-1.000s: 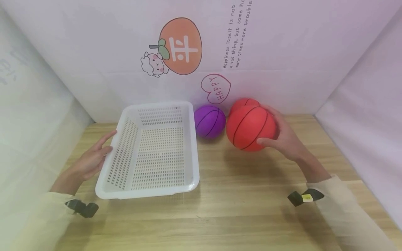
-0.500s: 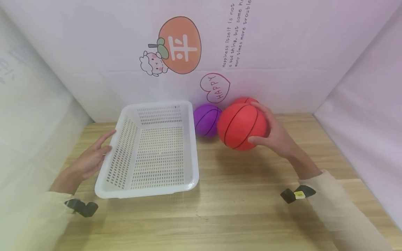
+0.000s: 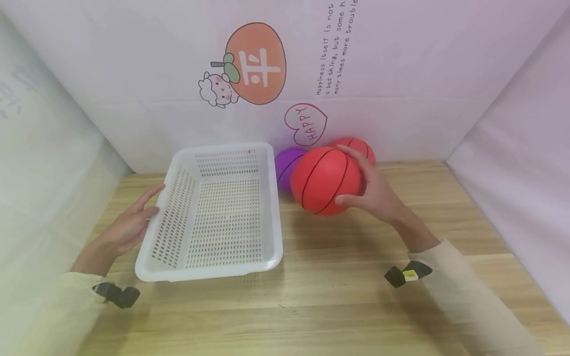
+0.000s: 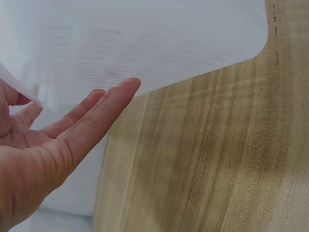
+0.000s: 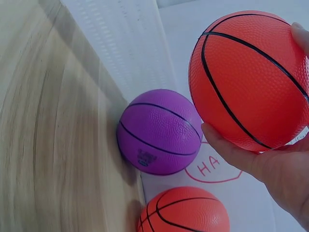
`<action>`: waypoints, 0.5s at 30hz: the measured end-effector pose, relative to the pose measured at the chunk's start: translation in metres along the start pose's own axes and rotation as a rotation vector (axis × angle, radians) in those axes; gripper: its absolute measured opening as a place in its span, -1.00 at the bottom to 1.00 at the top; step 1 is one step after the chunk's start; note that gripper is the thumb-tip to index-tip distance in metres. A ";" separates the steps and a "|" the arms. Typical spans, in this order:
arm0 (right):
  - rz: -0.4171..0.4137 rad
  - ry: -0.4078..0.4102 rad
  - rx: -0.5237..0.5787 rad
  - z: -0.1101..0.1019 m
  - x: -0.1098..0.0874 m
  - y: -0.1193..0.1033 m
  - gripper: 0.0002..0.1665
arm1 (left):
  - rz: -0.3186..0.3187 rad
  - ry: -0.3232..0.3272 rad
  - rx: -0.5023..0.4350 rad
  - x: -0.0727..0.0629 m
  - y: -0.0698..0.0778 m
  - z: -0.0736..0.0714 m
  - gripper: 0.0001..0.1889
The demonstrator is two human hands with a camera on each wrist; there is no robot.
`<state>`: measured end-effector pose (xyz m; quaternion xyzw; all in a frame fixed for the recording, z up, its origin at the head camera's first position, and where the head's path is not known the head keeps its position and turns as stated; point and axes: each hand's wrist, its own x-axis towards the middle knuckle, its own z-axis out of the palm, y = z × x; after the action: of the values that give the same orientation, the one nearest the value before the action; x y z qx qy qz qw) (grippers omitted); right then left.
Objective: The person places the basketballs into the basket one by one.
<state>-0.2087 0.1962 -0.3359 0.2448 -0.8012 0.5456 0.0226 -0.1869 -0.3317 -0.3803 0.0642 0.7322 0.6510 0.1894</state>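
A red toy basketball [image 3: 327,180] is in my right hand [image 3: 378,195], whose fingers curl around its far side and thumb lies on its near side. In the right wrist view, this red ball [image 5: 253,79] is up off the wooden surface. Behind it, a purple ball [image 3: 287,165] sits against the basket, partly hidden in the head view. A second red ball [image 3: 367,153] is near the back wall, half covered by my right hand. My left hand [image 3: 129,230] touches the left rim of a white plastic basket [image 3: 277,222]; its fingers [image 4: 101,113] reach straight along the outer side.
The basket's slotted floor [image 3: 224,222] shows bare. A wooden tabletop [image 3: 311,306] lies under everything. White printed cloth [image 3: 401,74] hangs at the back, and plain cloth closes both sides. A dark camera strap [image 3: 411,272] circles each sleeve.
My right hand has carried the red ball leftward, over in front of the purple ball, uncovering more of the second red ball. My left hand and the basket stay put.
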 end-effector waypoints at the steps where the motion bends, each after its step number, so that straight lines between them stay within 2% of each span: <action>1: -0.002 -0.002 -0.001 0.002 0.000 0.000 0.08 | 0.001 0.000 -0.001 0.000 0.000 0.000 -0.35; 11: 0.029 -0.031 0.038 0.015 0.005 -0.005 0.08 | -0.009 0.005 -0.008 0.000 0.001 0.001 -0.35; 15: 0.018 -0.047 0.048 0.022 0.008 -0.007 0.09 | -0.016 0.011 0.002 0.000 0.001 0.001 -0.36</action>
<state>-0.2076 0.1721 -0.3360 0.2510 -0.7902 0.5590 -0.0069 -0.1863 -0.3306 -0.3796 0.0549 0.7345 0.6490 0.1906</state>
